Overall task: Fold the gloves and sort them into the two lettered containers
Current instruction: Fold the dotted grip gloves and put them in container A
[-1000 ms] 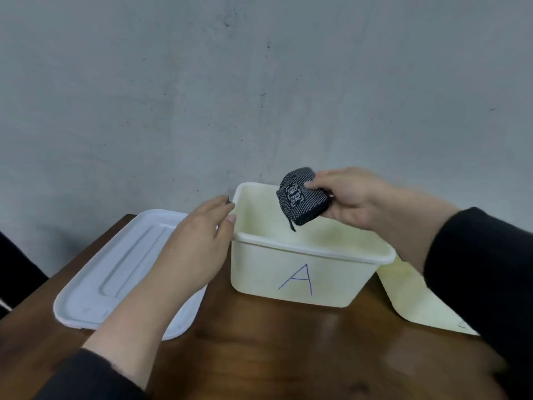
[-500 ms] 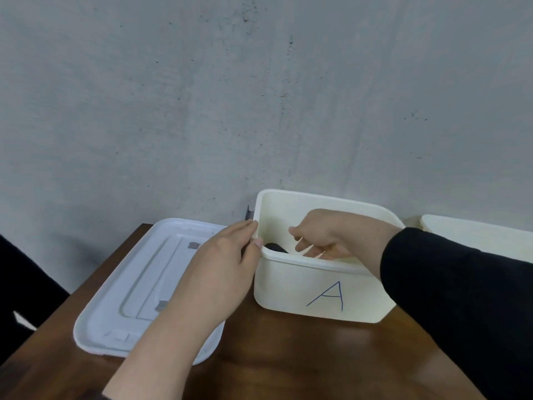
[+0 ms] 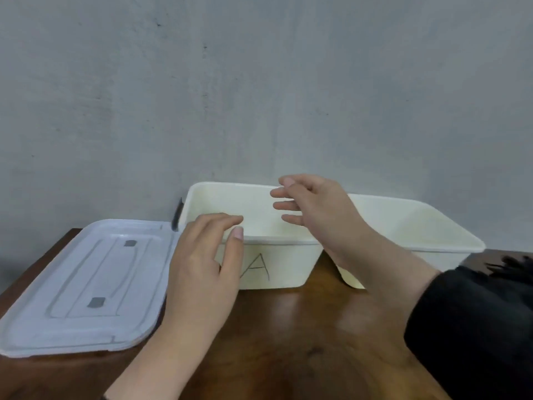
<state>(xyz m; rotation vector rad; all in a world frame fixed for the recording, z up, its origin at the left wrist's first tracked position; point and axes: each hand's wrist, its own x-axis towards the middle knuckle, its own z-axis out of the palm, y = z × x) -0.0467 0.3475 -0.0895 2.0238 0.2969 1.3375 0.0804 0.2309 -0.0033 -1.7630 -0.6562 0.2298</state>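
While both hands hover empty, the left hand (image 3: 202, 264) with loosely bent fingers by the near rim of container A (image 3: 259, 246) and the right hand (image 3: 314, 206) spread above it, the placing step looks finished. No glove shows inside from here; dark fabric (image 3: 516, 265), perhaps another glove, lies right on the tabletop (image 3: 288, 342), likely next to fold. Two containers, the second container (image 3: 418, 226) unlettered from here, and one lid (image 3: 86, 284).

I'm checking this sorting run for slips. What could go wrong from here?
The right hand hovers empty over container A, fingers spread; pulling back, its wrist might catch the rim and shift it. The second container hides its letter behind the arm, so the next glove could be missorted. The lid overhangs the table edge and might be knocked off.
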